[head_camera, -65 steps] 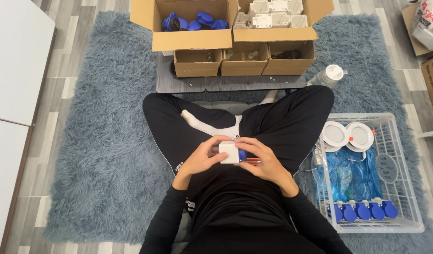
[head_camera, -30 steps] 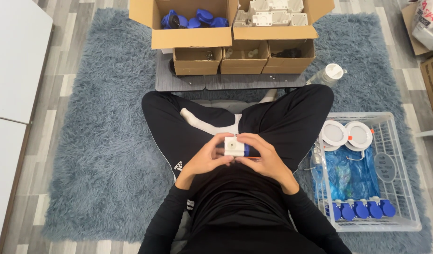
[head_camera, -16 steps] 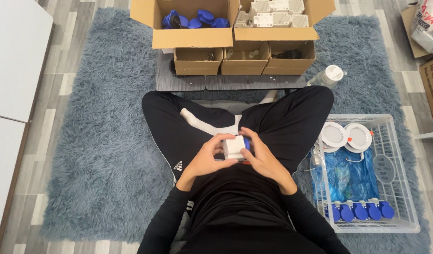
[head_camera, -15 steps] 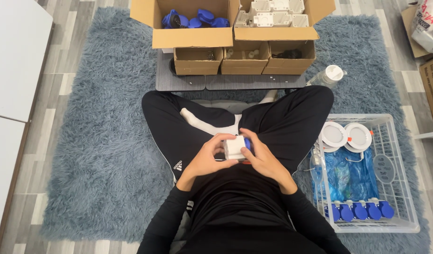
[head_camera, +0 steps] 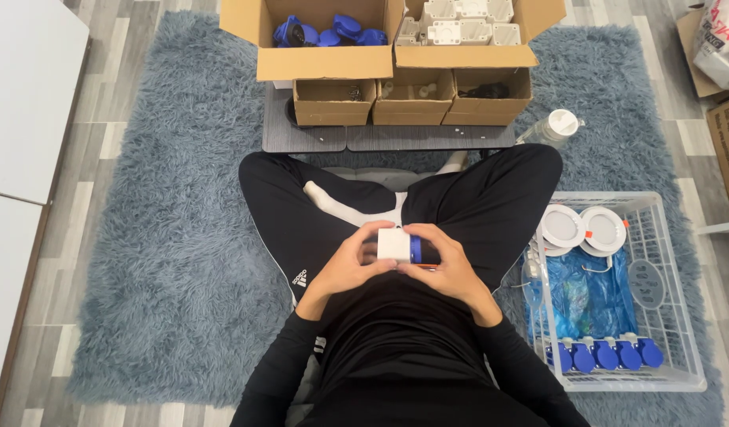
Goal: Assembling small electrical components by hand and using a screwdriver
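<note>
I sit cross-legged on a blue shag rug and hold a small white box-shaped part (head_camera: 393,244) with a blue piece on its right side over my lap. My left hand (head_camera: 347,266) grips its left side with fingers wrapped around it. My right hand (head_camera: 443,263) closes on the blue end from the right. Both hands touch the part and each other's fingertips. The underside of the part is hidden by my fingers.
Ahead, open cardboard boxes hold blue parts (head_camera: 325,33) and white box parts (head_camera: 459,20), with three smaller boxes (head_camera: 412,99) below. A clear wire-sided crate (head_camera: 671,312) at my right holds white round discs, blue plastic bags and a row of blue parts. A plastic bottle (head_camera: 550,128) lies nearby.
The white part has been turned in my hands and shifted slightly; my right hand has moved further over its blue end. The hands stay over my lap.
</note>
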